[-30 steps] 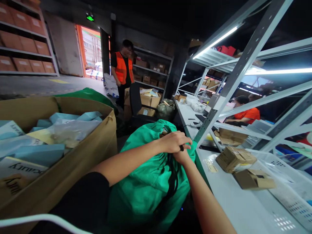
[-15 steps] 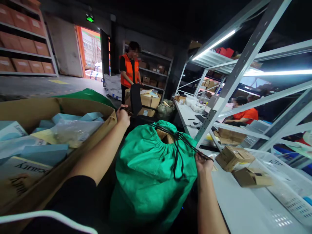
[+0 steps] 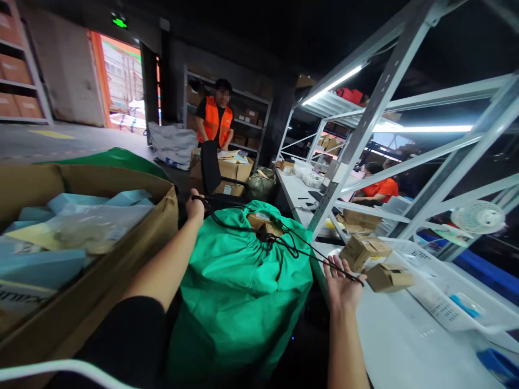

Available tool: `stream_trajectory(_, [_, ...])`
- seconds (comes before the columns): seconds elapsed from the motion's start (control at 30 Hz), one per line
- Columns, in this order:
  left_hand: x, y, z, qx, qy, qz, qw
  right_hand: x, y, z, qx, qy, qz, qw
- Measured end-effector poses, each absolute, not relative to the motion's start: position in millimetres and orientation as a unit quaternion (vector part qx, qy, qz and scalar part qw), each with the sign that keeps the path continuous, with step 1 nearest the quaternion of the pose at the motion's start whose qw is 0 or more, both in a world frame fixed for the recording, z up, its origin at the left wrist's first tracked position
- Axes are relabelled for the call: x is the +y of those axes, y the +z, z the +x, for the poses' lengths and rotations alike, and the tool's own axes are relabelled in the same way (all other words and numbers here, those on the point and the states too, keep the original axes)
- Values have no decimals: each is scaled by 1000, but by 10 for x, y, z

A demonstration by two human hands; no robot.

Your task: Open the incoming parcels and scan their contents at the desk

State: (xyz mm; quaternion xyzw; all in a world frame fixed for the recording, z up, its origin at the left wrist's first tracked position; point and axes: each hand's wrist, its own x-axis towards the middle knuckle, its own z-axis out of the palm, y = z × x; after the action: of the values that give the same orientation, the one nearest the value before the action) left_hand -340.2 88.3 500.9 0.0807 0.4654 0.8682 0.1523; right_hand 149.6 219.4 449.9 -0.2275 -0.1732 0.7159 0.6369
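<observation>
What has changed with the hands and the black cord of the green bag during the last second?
The hands, joined at the bag's mouth earlier, moved apart. The left hand pulled one black cord end leftward; the right hand drew the other rightward and now lies open, cord across its fingers. The green bag stayed put, mouth cinched tighter.

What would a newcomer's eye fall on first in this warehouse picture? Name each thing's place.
The bulging green sack fills the centre, its black drawstring pulled out sideways between the left hand and the right hand. A big cardboard box of pale packets stands at left.
</observation>
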Motion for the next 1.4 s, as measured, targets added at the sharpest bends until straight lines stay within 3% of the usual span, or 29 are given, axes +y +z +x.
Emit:
stream_trajectory(0.13, [717,5047,-2959,435,836,190,275,1779,4358,1582,-221,747,-199,595])
stream_trajectory(0.3, [123,5177,-2172,371,792,265,406,1356,4254,1639,-155,792,-161,568])
stream_trajectory(0.53, [-783,4861,-1141,382,646,407,521,944,4207,2012,-184,802,-129,554])
stream_trajectory(0.7, [-1428,4870,-626,485,524,527,460,506,3911,2356,-295,800,-147,501])
stream_trajectory(0.83, [-1738,4756,-50,615,330,590,406,75,3619,2521,-333,813,-181,442])
stream_trajectory(1.03, [-1557,3662,738,610,102,745,249,-536,3111,2628,-443,762,-263,392])
stream_trajectory(1.23, [-1112,2870,994,512,65,775,364,-783,2534,2868,-483,742,-305,351])
stream_trajectory(1.4, [-1070,2743,1382,483,52,752,445,-892,2113,3133,-396,698,-387,454])
